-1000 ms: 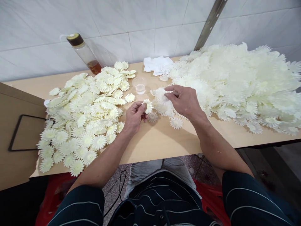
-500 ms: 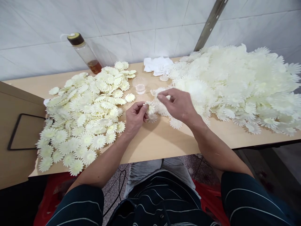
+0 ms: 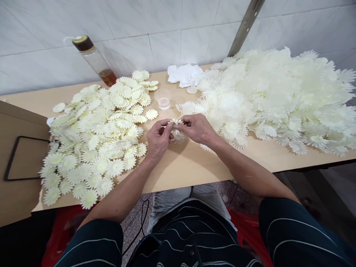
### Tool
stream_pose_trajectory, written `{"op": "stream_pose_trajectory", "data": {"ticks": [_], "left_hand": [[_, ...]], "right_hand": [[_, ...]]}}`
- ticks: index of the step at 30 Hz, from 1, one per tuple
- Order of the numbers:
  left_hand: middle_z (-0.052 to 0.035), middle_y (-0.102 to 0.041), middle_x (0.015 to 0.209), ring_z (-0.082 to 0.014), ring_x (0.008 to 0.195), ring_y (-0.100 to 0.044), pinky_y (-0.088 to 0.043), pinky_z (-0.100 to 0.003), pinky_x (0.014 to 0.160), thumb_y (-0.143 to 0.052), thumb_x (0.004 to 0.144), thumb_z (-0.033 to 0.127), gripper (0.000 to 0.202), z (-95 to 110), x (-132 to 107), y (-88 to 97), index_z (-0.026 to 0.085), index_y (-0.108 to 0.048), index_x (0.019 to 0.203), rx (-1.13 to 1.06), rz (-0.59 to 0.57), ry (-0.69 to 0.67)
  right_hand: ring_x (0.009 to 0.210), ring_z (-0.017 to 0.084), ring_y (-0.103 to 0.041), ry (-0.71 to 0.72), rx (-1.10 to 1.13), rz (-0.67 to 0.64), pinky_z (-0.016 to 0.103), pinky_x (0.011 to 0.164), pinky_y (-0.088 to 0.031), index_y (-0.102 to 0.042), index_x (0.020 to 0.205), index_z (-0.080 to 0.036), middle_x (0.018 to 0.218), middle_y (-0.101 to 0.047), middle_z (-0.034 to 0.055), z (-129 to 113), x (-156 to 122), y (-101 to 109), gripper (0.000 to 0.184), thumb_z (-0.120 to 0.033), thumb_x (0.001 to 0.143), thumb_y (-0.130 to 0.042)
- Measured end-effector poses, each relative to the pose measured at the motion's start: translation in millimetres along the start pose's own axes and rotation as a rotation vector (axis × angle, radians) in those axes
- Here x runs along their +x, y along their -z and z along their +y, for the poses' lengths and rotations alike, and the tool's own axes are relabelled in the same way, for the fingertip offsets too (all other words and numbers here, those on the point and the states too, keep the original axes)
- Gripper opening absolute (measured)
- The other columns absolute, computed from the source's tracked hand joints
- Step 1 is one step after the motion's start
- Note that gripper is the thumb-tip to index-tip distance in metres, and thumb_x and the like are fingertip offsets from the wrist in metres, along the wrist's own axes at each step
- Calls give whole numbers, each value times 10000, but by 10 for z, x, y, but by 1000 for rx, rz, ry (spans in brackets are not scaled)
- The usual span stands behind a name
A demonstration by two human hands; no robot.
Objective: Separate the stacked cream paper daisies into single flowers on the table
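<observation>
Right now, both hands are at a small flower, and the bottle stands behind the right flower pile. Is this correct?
Only the place of the bottle is wrong: the head view shows it standing behind the left flower pile. The left hand and right hand are indeed at a small flower.

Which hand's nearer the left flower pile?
Left. The left hand is just right of the left flower pile, pinching a flower; the right hand is farther right, fingertips at that flower's other side.
</observation>
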State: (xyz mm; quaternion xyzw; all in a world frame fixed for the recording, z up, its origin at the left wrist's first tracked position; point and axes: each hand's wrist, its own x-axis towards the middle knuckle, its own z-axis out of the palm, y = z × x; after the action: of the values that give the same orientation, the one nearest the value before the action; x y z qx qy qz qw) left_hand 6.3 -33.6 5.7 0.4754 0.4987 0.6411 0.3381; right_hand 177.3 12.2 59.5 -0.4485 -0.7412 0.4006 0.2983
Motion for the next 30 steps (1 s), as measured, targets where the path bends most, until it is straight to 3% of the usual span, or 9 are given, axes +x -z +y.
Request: {"op": "stream_pose_trajectory", "data": {"ticks": [3,8,13,16,21,26,30], "left_hand": [[47,-674,585,-90,446,-614,-491,-195,424,-929,813,732,572,8,-9,-10,191,-827,971,-28,6,22],[50,-651,545,-93,436,-605,-479,-189,423,-971,815,617,474,34,0,-17,188,-837,967,-67,-14,103],[54,-657,571,-90,436,-595,-479,-192,424,-983,811,558,424,7,20,-17,190,-814,936,-81,9,158],[58,-652,605,-89,450,-592,-480,-195,421,-973,810,599,463,-8,50,-2,198,-771,923,-108,13,169],[68,-624,630,-82,471,-585,-436,-176,402,-966,794,646,527,7,158,51,214,-692,917,-180,116,180],[76,-639,640,-75,459,-572,-419,-172,390,-1015,708,629,574,6,185,63,213,-685,927,-233,101,234],[69,-666,670,-74,458,-580,-419,-178,387,-1018,702,588,566,-11,163,49,210,-690,965,-242,77,256]], "right_hand": [[650,125,-383,-20,-75,22,324,653,-311,-540,609,-208,583,-425,-39,4,12,-7,726,-845,906,-719],[618,125,-379,-11,-202,75,323,641,-301,-495,592,-217,540,-431,-38,12,22,-34,733,-816,925,-753],[590,111,-296,-6,-253,82,323,618,-272,-368,538,-228,509,-338,-50,16,22,-36,825,-849,915,-760],[575,100,-289,-19,-133,-8,313,579,-245,-387,529,-229,515,-325,-57,8,16,38,843,-909,863,-757],[501,89,-351,-95,132,-115,289,515,-270,-580,646,-220,506,-419,-69,-22,-21,237,721,-876,810,-829],[485,102,-408,-102,198,-89,290,499,-282,-697,761,-202,515,-467,-63,-32,-34,328,590,-763,838,-865],[535,89,-312,-76,155,17,299,536,-239,-617,673,-211,544,-377,-76,-2,-39,348,570,-690,861,-862]]}}
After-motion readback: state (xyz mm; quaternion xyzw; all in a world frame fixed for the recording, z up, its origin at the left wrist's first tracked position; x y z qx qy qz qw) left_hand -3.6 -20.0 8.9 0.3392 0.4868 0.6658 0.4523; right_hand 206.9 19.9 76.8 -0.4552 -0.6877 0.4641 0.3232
